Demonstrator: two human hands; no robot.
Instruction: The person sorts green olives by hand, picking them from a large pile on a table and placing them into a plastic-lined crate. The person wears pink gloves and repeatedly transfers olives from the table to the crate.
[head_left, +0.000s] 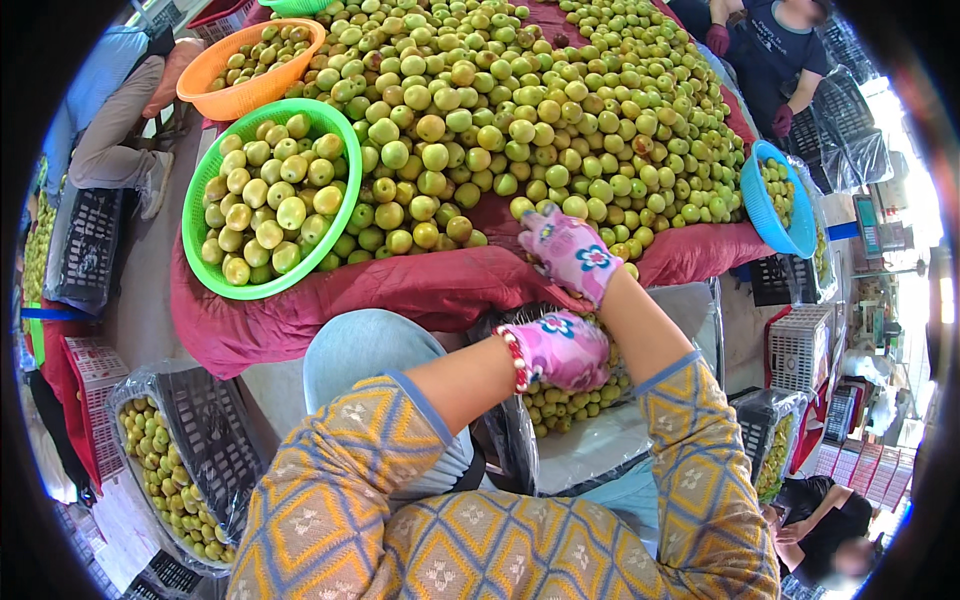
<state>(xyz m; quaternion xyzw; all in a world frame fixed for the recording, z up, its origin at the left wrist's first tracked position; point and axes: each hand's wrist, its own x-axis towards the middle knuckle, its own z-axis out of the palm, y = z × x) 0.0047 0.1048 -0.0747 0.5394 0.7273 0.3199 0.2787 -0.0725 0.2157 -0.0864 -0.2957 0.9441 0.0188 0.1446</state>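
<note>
A large heap of round yellow-green fruit (450, 97), which look like jujubes, covers the dark red cloth (450, 281) before me. My right hand (571, 251), in a pink flowered glove, reaches to the heap's near edge. Its fingertips are at a fruit (521, 207); whether they grip it is not plain. Lower down, my left hand (562, 351), gloved alike and with a red-and-white bead bracelet (514, 360) at the wrist, is over a plastic-lined crate (585, 454). More small fruit (562, 411) lies in that crate. The left fingers' undersides are hidden.
On the heap's left stand a green basket (193, 247) and an orange basket (247, 101), both holding fruit. A blue basket (780, 202) tilts at the right edge. Lined black crates (206, 442) stand on the floor. A person (780, 52) in dark red gloves is at the far right.
</note>
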